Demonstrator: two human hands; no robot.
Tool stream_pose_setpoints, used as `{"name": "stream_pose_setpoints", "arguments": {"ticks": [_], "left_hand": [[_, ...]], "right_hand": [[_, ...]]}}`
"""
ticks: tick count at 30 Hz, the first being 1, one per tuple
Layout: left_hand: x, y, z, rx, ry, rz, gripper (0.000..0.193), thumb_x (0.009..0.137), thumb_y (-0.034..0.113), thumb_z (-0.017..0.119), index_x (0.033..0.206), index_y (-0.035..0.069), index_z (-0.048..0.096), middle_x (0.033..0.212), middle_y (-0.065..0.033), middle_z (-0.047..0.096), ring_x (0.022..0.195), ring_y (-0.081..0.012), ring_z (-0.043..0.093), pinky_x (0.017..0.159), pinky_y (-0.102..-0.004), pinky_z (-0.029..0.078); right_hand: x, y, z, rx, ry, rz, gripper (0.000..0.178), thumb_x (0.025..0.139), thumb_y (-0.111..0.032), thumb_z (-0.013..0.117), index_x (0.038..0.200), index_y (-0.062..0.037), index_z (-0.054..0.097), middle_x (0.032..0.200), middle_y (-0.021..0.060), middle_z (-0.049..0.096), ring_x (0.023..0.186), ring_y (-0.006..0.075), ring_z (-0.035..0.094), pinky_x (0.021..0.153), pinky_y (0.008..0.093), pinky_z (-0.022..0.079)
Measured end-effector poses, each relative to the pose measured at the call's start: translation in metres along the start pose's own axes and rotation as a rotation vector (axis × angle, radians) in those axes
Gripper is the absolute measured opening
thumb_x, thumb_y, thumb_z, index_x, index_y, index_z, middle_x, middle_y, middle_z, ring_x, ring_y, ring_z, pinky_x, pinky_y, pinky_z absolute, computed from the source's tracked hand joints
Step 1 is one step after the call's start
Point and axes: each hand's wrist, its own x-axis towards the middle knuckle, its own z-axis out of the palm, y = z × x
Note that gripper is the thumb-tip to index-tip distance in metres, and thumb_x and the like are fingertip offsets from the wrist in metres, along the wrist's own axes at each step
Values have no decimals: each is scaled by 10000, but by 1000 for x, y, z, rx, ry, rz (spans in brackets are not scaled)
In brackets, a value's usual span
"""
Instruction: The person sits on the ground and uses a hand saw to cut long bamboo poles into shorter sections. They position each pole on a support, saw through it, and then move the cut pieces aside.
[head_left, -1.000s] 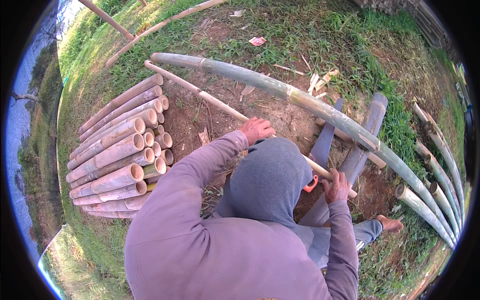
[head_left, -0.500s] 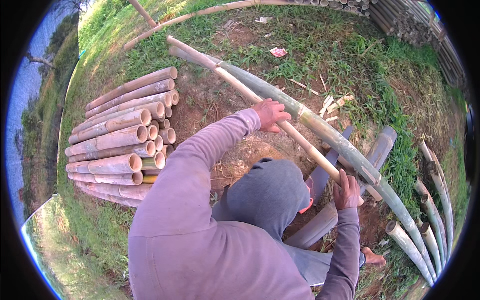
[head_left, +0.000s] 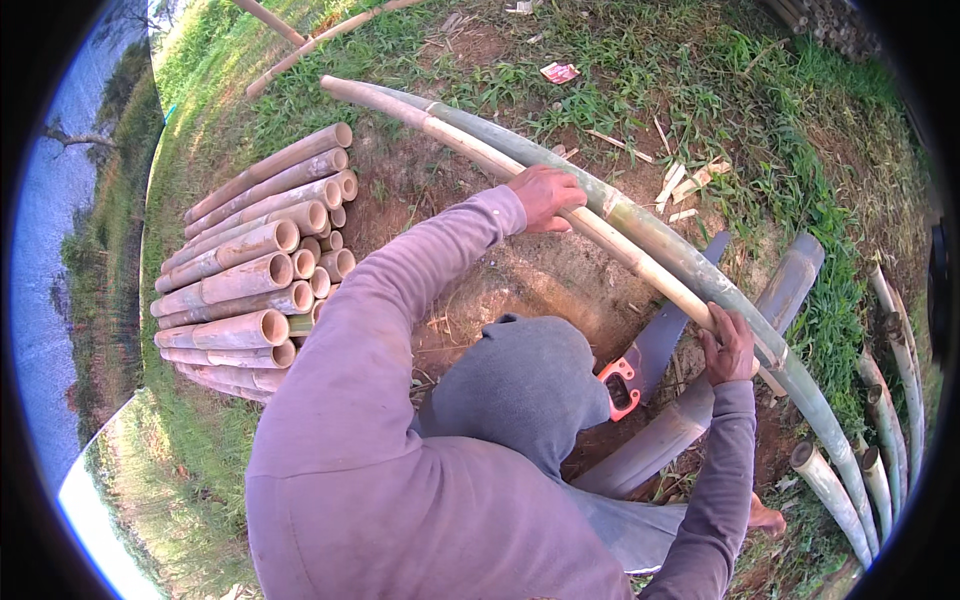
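Observation:
A slim pale bamboo pole [head_left: 640, 262] runs diagonally beside a thicker green bamboo pole [head_left: 695, 270], close along its near side. My left hand [head_left: 548, 198] is closed over the slim pole around its middle. Near its right end, my right hand [head_left: 729, 345] grips the same pole, its fingers close to the green one. Both poles cross above a thick grey bamboo log [head_left: 645, 450] on the ground. Below the poles lies a handsaw [head_left: 622, 388] with an orange handle, its blade passing under them.
Many cut bamboo lengths [head_left: 240, 280] are stacked at the left. More bamboo poles [head_left: 825, 495] lie at the lower right. Wood offcuts [head_left: 690, 182] and a red-and-white wrapper [head_left: 560, 72] lie on the grass beyond. My bent leg [head_left: 520, 390] is between the stack and the saw.
The slim pole's right part has shifted right, nearer the green pole, with both hands still on it. My right hand has moved up and right. The saw's orange handle shows more fully.

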Motion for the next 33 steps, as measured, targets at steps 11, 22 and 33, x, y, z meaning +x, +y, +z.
{"name": "stream_pose_setpoints", "arguments": {"ticks": [11,22,33], "left_hand": [[102,70,23,1,181,208,760,858,422,845,1497,119,566,1486,-119,594,1396,-345,541,1210,-541,377],[146,142,74,-219,58,27,423,976,422,738,1360,244,733,1344,-18,750,1284,-221,659,1153,-442,367],[165,143,80,-261,-88,-157,443,959,378,767,1369,218,716,1386,-49,718,1338,-266,624,1173,-461,349]], "right_hand": [[67,57,-24,47,-38,145,490,833,-179,850,1312,-180,744,1190,79,680,1196,329,601,1030,469,468],[-114,-69,142,-147,-297,286,282,927,-184,665,1188,-79,669,1104,96,718,1106,277,690,914,432,542],[-163,-115,166,-168,-167,424,489,888,-234,725,1318,-87,545,1136,152,714,1128,312,676,1076,524,407]]}}
